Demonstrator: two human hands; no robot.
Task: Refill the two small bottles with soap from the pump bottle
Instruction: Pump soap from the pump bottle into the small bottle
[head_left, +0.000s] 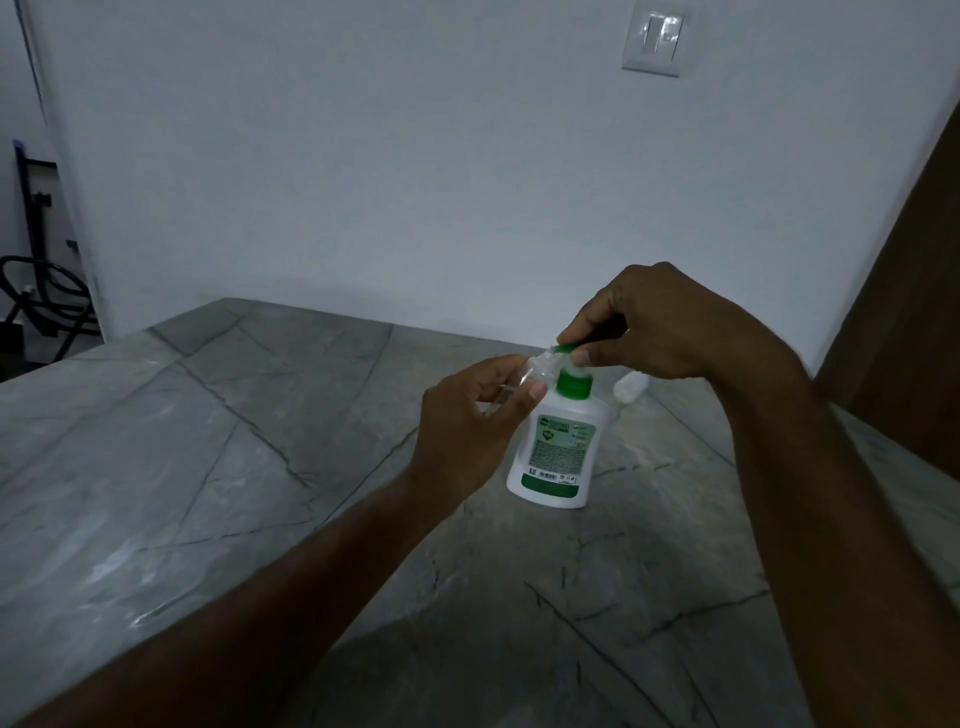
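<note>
A white pump bottle (560, 447) with a green collar and green label stands upright on the grey stone counter (208, 467). My right hand (654, 322) rests on its green pump head, thumb and fingers closed over it. My left hand (467, 426) holds a small clear bottle (535, 371) tilted, its mouth right at the pump's nozzle. A second small clear bottle (631, 387) lies on the counter just behind the pump bottle, partly hidden by my right hand.
A white wall runs along the back of the counter, with a light switch (657, 41) high up. A brown wooden panel (909, 312) borders the right side. A dark metal frame (41, 270) stands beyond the counter's left edge.
</note>
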